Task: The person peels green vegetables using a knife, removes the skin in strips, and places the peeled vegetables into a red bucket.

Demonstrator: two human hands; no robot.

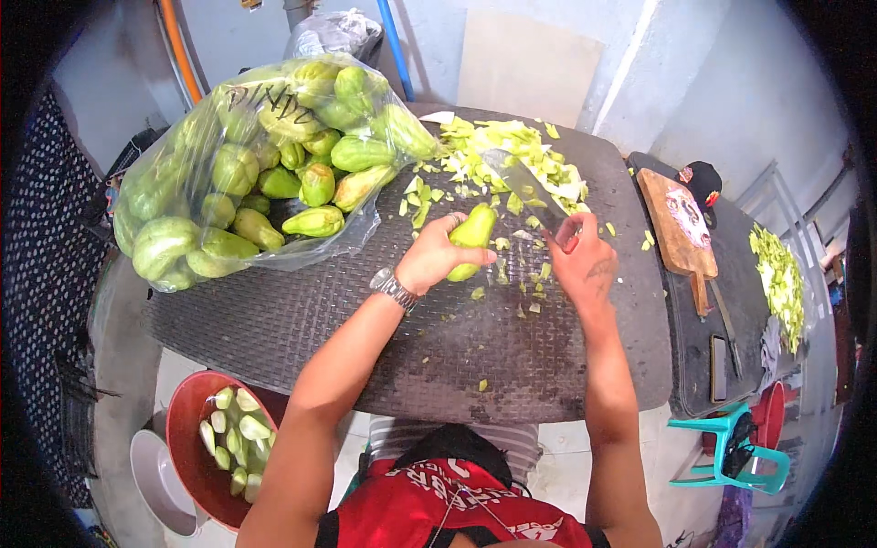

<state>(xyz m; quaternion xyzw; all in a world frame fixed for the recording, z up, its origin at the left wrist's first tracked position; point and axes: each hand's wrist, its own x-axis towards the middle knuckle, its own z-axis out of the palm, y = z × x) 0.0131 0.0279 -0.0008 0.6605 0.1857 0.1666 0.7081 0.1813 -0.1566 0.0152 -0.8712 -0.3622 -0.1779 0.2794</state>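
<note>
My left hand [435, 250], with a metal watch on its wrist, grips a green chayote [474, 236] over the table. In my right hand [582, 260] is a broad-bladed knife [524, 185], its blade slanting up and to the left, apart from the chayote. The knife's handle is mostly hidden by my fingers. Beyond the blade lies a heap of pale green peelings [493, 144], with loose scraps strewn nearer to me. At the left, a large clear plastic bag [274, 257] lies with its mouth towards me, full of whole chayotes [363, 152].
The dark woven-pattern table [274, 308] has a curved front edge. Below left, a red basin [185, 438] holds peeled pieces in water, beside a pale basin [151, 472]. On a second table at right are a wooden board [661, 205], another knife [726, 329], a phone [717, 366] and more peelings [777, 281].
</note>
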